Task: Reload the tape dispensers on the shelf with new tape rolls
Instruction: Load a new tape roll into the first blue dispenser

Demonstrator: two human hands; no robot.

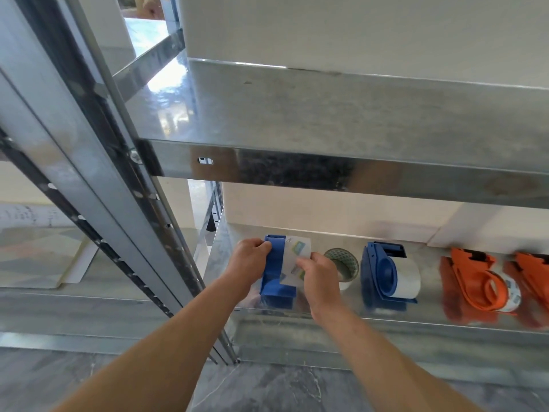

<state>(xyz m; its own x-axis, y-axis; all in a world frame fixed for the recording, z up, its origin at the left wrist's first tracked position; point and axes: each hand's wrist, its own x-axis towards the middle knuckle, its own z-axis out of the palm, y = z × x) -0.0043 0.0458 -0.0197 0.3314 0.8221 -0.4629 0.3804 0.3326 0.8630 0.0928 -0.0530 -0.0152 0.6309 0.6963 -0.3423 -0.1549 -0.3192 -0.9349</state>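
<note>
Head view is coming through; where are the hands sitting? — Desk

I'm seeing both of them reaching onto the lower shelf [332, 316] of the metal rack [124, 221]. The left hand [251, 257] is gripping the left side of a blue dispenser [276, 282], its fingers curling over the upper edge. The right hand [319, 273] is pinching a white tape roll [297, 254] with a printed label, thumb and fingertips closing on its right edge. — Operator

Is that roll sitting in the dispenser? — Desk

It is lying against the dispenser's open side and overlapping it, but I'm not managing to tell whether it is seated on the hub. The dispenser is standing near the shelf's left end, close to the front lip. Just right of the right hand, a loose roll [341, 264] is lying on the shelf, partly hiding behind the knuckles. Further right, a second blue dispenser [381, 273] is carrying a clear roll [408, 278]. Beyond it, an orange dispenser [472, 283] is holding a printed roll [509, 291], and another orange dispenser [534, 278] is poking in at the right edge. The upper shelf [326, 114] is spanning the picture above all of this. — Operator
</note>
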